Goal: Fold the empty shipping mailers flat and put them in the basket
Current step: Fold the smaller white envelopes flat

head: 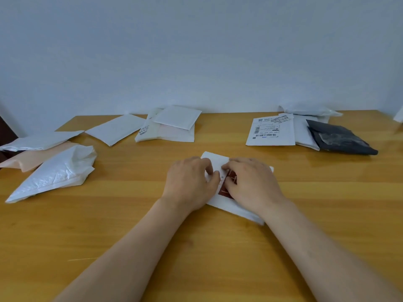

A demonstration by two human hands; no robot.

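Note:
A small white mailer [234, 207] with a dark red patch lies in the middle of the wooden table [196, 247], folded over on itself. My left hand [190, 182] lies on its left part, fingers curled over the folded edge. My right hand [253, 183] lies on its right part, fingertips bent down onto the red patch. Both hands hide most of the mailer. I see no basket in the head view.
Other mailers lie about: a crumpled white one [54, 173] and a peach one [32, 156] at the left, flat white ones [115, 128] [174, 125] at the back, a labelled white one [271, 131] and a black one [340, 138] at the right. A pale wall stands behind.

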